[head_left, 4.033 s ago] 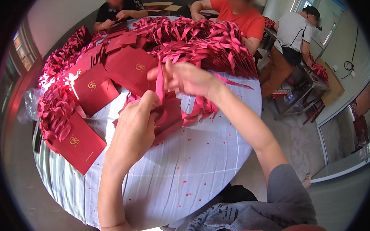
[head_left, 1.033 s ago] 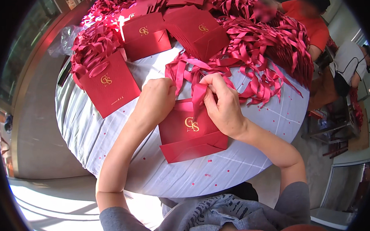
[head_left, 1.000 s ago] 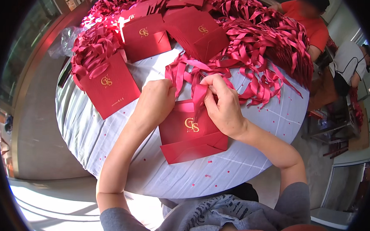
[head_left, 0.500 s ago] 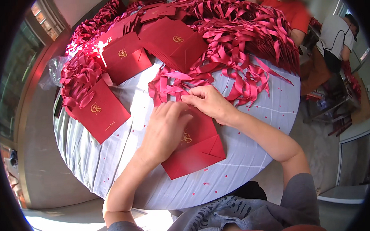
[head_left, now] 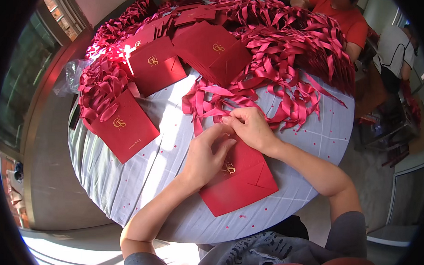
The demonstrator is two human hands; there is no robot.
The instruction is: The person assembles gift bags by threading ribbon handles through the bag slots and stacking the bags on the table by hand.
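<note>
A flat red paper gift bag (head_left: 239, 183) with a gold emblem lies on the round table (head_left: 129, 182) in front of me. My left hand (head_left: 207, 153) rests on the bag's upper part, pressing it down. My right hand (head_left: 251, 126) sits at the bag's top edge, its fingertips pinching a red ribbon (head_left: 206, 102) that trails up toward the ribbon heap. Both hands touch each other at the bag's top.
Piles of loose red ribbons (head_left: 293, 50) cover the far half of the table. More red bags lie at the left (head_left: 123, 128) and in stacks at the back (head_left: 209, 48). A person in an orange shirt (head_left: 345, 13) sits across. A clear plastic bag (head_left: 70, 76) hangs at the table's left edge.
The bag has shifted from upright in my hands to lying flat on the table. My hands have moved to its top edge, and my right fingers have taken the ribbon.
</note>
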